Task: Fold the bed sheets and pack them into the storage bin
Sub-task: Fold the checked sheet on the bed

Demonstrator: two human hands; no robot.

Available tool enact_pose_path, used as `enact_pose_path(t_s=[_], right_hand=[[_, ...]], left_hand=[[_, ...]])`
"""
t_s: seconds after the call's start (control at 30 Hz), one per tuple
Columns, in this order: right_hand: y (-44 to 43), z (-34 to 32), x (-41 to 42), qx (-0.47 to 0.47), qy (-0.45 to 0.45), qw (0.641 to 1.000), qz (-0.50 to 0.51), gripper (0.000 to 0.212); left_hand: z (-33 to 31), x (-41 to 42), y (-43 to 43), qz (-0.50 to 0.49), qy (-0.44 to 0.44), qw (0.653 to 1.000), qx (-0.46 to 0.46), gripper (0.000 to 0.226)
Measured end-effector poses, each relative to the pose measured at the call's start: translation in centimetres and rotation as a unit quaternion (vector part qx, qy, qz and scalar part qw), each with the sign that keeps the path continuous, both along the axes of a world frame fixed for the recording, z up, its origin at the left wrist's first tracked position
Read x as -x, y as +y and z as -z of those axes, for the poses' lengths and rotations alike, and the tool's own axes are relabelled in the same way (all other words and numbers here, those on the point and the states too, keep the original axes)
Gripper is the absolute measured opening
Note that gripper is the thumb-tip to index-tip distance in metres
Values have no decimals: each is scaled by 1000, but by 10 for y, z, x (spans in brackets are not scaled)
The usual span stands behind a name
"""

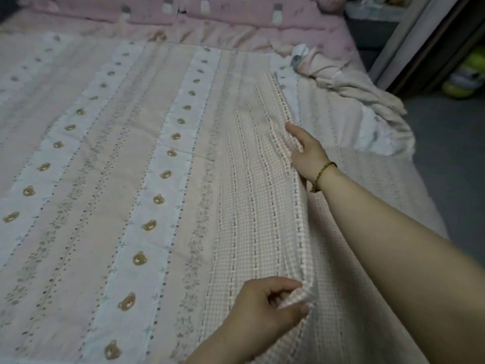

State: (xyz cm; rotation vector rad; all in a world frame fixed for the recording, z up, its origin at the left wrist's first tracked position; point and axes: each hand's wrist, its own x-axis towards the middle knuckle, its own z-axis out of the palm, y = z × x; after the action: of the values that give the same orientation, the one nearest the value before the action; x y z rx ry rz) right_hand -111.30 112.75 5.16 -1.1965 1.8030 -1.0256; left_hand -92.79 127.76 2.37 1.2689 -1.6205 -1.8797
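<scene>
A pink and white striped bed sheet (147,158) with small bear prints lies spread flat over the bed. Its right edge is turned over, showing a checked underside (262,185). My left hand (265,308) pinches that folded edge near the bottom of the view, thumb and fingers closed on the cloth. My right hand (307,153), with a woven bracelet on the wrist, grips the same edge farther up the bed. No storage bin is in view.
A bunched pale blanket (362,101) lies at the bed's far right corner. Pink pillows (236,9) line the head of the bed. Grey floor (451,158) runs along the right side, with a yellow-green object (464,80) by a door frame.
</scene>
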Motion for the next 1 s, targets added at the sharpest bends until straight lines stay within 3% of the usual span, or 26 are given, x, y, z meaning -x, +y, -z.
enact_pose_path(t_s=[0.1,0.13,0.17,0.27,0.33,0.4,0.5,0.6,0.7,0.8,0.87,1.0], right_hand=[[17,10,52,-2,-5,1000,21,52],[24,19,67,-12,-8,999,32,54],[30,30,81,-25,-9,999,46,56],[55,68,113,-60,-15,993,102,58],[65,85,129,-77,-16,988,132,57],[68,93,141,-97,-21,986,136,57],[74,97,139,-135,-63,979,142,63],[92,94,126,-154,-129,966,164,69],[129,92,110,-189,-154,959,143,60],[170,99,95,-244,-106,960,85,55],[188,100,92,-255,-90,957,104,51],[215,85,95,-197,-83,963,163,38]], left_hand=[[18,54,16,43,-6,999,-16,17],[29,64,16,58,-28,998,11,22],[43,67,12,54,-52,995,61,43],[77,56,-7,-65,-162,960,220,58],[91,47,-16,-120,-255,919,274,63],[98,47,-24,-128,-301,906,269,74],[111,50,-31,-81,-304,928,202,85],[125,47,-35,-20,-340,914,220,100],[127,44,-35,12,-359,907,219,108],[117,45,-31,27,-368,899,235,107],[110,47,-24,48,-382,882,273,102],[104,51,8,218,-362,829,366,78]])
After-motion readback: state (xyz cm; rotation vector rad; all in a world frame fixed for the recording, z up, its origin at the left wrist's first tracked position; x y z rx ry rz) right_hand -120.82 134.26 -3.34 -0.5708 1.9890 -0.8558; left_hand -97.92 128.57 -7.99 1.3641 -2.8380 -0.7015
